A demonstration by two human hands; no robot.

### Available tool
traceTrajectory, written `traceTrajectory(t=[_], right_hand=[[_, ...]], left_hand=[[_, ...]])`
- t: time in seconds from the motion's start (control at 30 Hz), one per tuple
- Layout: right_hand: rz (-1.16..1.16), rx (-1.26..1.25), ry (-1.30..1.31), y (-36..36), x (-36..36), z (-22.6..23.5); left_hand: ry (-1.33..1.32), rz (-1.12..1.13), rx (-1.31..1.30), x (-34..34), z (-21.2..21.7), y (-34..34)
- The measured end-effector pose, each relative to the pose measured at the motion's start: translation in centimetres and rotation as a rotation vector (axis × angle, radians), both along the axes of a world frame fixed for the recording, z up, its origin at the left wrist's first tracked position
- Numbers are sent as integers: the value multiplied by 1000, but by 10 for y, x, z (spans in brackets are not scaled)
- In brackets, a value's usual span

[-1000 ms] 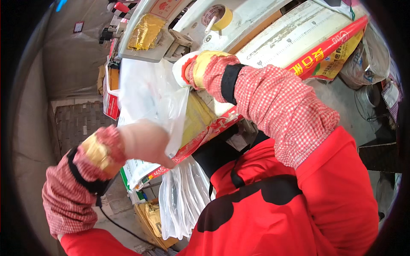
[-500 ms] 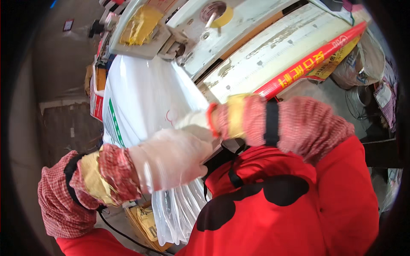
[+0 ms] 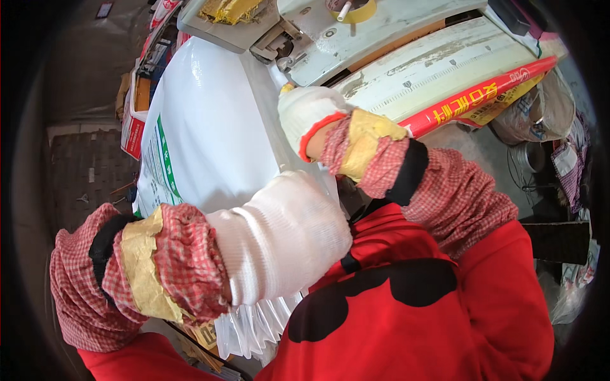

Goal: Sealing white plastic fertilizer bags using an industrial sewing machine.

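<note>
A large white plastic bag (image 3: 203, 133) with green print on its left side is spread out in front of me. My left hand (image 3: 279, 235), in a white knit glove, is closed on the bag's near edge close to my chest. My right hand (image 3: 305, 114), also in a white glove, grips the bag's right edge just below a white machine (image 3: 381, 38). Both forearms wear red checked sleeves taped with yellow. A stack of more clear bags (image 3: 254, 324) hangs below my left hand.
A roll of yellow tape (image 3: 352, 9) lies on the machine top. A red printed strip (image 3: 483, 95) runs along the machine's front edge. Cardboard boxes (image 3: 136, 108) stand to the left, and a dark woven mat (image 3: 82, 171) covers the floor there.
The bag has been pulled wide and flat across the view. My right hand has come down from high up to the bag's right edge, and my left hand has moved right toward my chest.
</note>
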State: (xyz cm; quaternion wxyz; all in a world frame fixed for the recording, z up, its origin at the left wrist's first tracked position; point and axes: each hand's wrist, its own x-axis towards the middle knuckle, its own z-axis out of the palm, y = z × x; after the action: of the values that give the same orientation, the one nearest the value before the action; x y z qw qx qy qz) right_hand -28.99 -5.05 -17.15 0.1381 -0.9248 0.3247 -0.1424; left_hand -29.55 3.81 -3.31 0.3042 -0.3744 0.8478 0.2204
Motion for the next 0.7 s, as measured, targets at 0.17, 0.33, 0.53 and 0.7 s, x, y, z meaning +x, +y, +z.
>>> traceTrajectory(t=[0.17, 0.33, 0.53, 0.7], right_hand=[[-90, -407, 7, 8, 38, -50], [-209, -458, 149, 7, 47, -47], [382, 211, 62, 14, 2, -1], [517, 648, 186, 6, -25, 34]], left_hand=[[-464, 13, 60, 6, 26, -41], [-910, -42, 230, 10, 61, -39], [-544, -136, 477, -7, 10, -5], [-93, -40, 164, 1, -2, -6]])
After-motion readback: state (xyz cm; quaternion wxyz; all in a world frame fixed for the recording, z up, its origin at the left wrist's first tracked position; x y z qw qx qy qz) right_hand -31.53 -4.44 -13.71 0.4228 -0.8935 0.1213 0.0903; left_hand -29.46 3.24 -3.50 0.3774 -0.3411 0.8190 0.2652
